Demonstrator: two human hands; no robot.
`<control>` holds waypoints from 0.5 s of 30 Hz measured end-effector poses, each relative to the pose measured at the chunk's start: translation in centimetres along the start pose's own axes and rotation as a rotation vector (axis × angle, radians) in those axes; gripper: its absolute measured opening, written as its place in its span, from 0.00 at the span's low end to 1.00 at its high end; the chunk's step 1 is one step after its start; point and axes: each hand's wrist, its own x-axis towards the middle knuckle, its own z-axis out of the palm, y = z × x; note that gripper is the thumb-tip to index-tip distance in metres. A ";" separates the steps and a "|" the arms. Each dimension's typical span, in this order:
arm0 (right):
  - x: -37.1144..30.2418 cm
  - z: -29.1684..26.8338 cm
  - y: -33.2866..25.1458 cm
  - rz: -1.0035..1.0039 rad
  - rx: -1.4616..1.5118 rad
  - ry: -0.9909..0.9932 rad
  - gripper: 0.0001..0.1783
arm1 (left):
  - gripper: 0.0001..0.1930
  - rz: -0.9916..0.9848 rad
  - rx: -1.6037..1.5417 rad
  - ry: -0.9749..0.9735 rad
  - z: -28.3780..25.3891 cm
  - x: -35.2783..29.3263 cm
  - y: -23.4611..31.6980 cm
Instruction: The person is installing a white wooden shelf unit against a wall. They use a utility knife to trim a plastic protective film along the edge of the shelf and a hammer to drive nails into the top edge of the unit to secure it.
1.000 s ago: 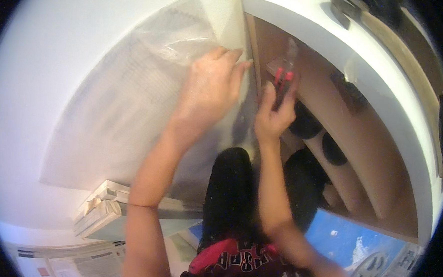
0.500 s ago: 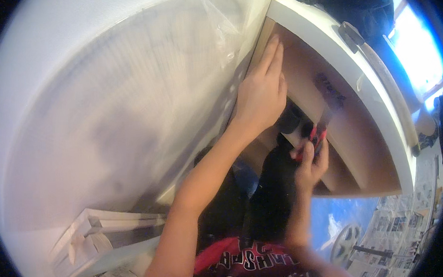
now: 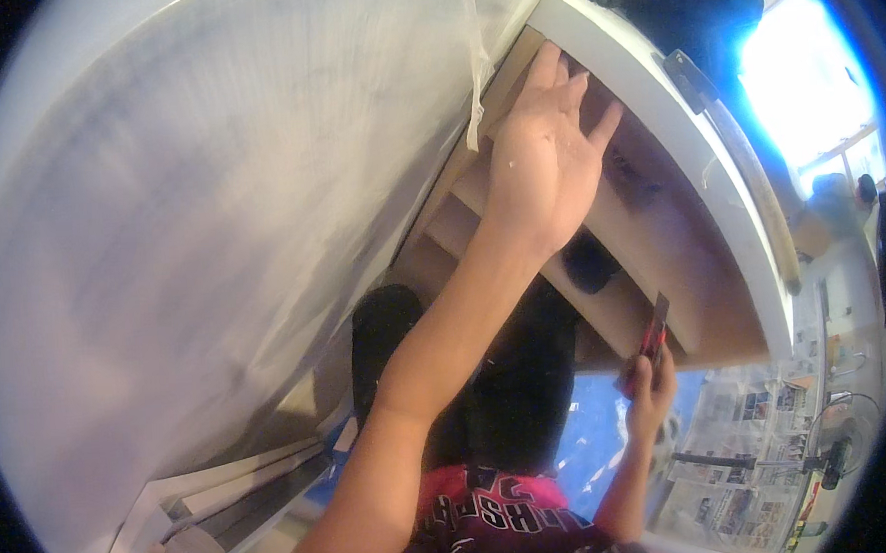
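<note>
My left hand [image 3: 547,161] reaches up to the top of a brown wooden step unit [image 3: 707,253] with a white outer edge. Its palm shows, its fingers are spread and lie at the corner by the wall, and nothing is in it. My right hand [image 3: 651,384], lower and to the right, is closed around a red and black utility knife [image 3: 656,333] whose blade points up, away from me. Beside my left forearm, the wall is covered by translucent plastic sheeting [image 3: 261,236], and a loose strip [image 3: 474,70] of it hangs near the top corner.
A wooden-handled tool with a metal head [image 3: 691,81] lies along the white edge. A black object [image 3: 591,262] rests on a lower board. Blue sheeting [image 3: 601,423] and newspapers [image 3: 731,412] cover the floor. White boards [image 3: 174,501] stand at lower left.
My left hand has turned from lying along the wall-side edge to palm showing, fingers spread. My right hand with the knife has moved down and slightly right, away from the boards' middle.
</note>
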 end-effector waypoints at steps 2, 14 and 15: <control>-0.1 -0.7 0.3 -0.021 0.007 -0.008 0.26 | 0.36 -0.002 0.089 0.000 0.2 -0.4 0.1; 2.6 -2.3 -6.9 -0.300 -0.304 0.051 0.27 | 0.38 -0.047 0.245 0.081 -2.5 -2.2 1.3; 2.9 -2.2 -8.0 -0.333 -0.292 0.034 0.26 | 0.37 -0.067 0.253 0.125 -2.6 -2.2 1.0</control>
